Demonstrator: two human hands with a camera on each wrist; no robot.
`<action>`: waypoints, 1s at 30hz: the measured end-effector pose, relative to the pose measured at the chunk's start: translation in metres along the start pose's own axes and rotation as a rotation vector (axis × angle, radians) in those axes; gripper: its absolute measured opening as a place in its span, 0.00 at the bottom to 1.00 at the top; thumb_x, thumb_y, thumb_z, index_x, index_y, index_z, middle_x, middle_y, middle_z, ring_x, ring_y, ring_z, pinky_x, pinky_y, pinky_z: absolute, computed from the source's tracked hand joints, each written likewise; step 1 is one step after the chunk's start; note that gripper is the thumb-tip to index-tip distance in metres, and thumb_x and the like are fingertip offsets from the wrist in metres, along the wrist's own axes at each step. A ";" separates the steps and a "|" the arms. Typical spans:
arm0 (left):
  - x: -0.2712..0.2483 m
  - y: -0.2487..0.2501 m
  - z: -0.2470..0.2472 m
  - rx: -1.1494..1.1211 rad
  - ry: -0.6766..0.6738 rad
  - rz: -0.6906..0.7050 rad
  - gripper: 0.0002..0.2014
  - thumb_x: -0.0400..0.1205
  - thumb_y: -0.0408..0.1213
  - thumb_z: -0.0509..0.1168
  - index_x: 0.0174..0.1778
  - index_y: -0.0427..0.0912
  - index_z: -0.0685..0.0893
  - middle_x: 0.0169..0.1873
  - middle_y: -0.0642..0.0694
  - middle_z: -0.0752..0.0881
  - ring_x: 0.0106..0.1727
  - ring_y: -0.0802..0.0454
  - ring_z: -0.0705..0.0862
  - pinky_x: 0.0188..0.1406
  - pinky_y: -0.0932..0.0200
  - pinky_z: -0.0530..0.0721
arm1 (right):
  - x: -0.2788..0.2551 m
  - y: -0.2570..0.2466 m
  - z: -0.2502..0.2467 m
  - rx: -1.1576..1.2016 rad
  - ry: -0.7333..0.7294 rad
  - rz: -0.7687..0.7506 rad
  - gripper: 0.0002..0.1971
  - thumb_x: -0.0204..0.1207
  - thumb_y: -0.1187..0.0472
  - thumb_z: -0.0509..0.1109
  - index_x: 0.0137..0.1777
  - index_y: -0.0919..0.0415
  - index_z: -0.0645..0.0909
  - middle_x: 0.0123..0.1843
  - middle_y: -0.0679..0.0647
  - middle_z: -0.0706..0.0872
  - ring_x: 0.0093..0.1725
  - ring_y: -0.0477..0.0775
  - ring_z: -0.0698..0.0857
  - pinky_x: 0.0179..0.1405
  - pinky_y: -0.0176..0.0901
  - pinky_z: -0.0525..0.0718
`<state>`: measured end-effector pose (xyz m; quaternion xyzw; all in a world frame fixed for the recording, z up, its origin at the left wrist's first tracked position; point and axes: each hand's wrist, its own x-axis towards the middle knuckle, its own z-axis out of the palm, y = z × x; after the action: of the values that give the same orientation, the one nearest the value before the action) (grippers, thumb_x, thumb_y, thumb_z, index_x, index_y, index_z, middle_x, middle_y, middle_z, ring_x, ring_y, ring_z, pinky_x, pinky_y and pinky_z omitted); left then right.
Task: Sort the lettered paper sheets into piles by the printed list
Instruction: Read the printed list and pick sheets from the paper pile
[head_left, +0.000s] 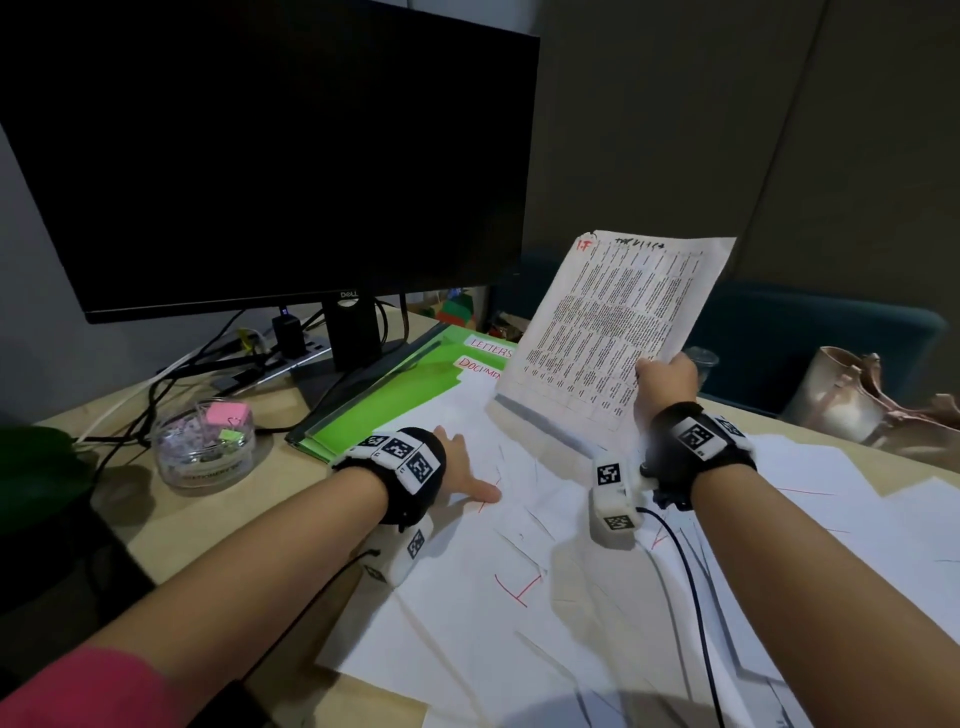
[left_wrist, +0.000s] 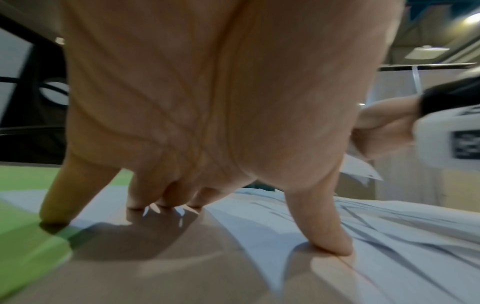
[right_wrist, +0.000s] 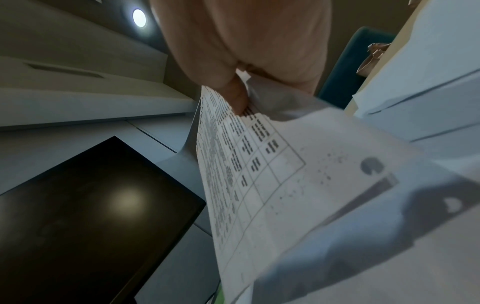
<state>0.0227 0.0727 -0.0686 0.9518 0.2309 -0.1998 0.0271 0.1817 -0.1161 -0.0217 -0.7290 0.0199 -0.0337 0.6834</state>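
Right hand (head_left: 666, 375) holds the printed list (head_left: 613, 325) up by its lower corner, tilted above the loose sheets (head_left: 519, 545) spread on the desk (head_left: 218, 525). Right wrist view shows the thumb (right_wrist: 235, 96) pinching the grid-printed face. Left hand (head_left: 465, 470) lies flat on the sheets; left wrist view shows fingers (left_wrist: 322, 224) spread, tips pressing paper, little finger on the green folder (left_wrist: 23, 242).
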 end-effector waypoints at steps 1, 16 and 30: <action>-0.003 0.003 0.002 0.013 0.001 0.012 0.58 0.69 0.76 0.60 0.83 0.37 0.51 0.82 0.31 0.53 0.79 0.32 0.64 0.75 0.39 0.66 | 0.002 0.002 0.002 -0.001 -0.010 0.007 0.11 0.81 0.71 0.59 0.62 0.68 0.70 0.53 0.58 0.71 0.51 0.56 0.73 0.48 0.43 0.71; -0.008 -0.005 -0.037 -0.067 0.137 0.044 0.34 0.79 0.57 0.67 0.72 0.35 0.72 0.68 0.38 0.78 0.66 0.39 0.79 0.61 0.51 0.78 | 0.009 0.013 0.011 0.083 -0.070 0.094 0.04 0.77 0.73 0.60 0.49 0.69 0.69 0.59 0.66 0.76 0.60 0.62 0.79 0.54 0.50 0.79; 0.033 -0.035 -0.039 -0.169 0.126 -0.135 0.10 0.76 0.38 0.71 0.46 0.37 0.80 0.46 0.41 0.84 0.46 0.41 0.82 0.42 0.55 0.78 | 0.026 0.023 0.012 0.065 -0.057 0.123 0.13 0.79 0.74 0.60 0.62 0.78 0.69 0.61 0.57 0.72 0.59 0.51 0.72 0.50 0.43 0.73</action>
<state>0.0485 0.1242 -0.0441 0.9391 0.3119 -0.1209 0.0791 0.2091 -0.1077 -0.0452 -0.7044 0.0438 0.0285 0.7078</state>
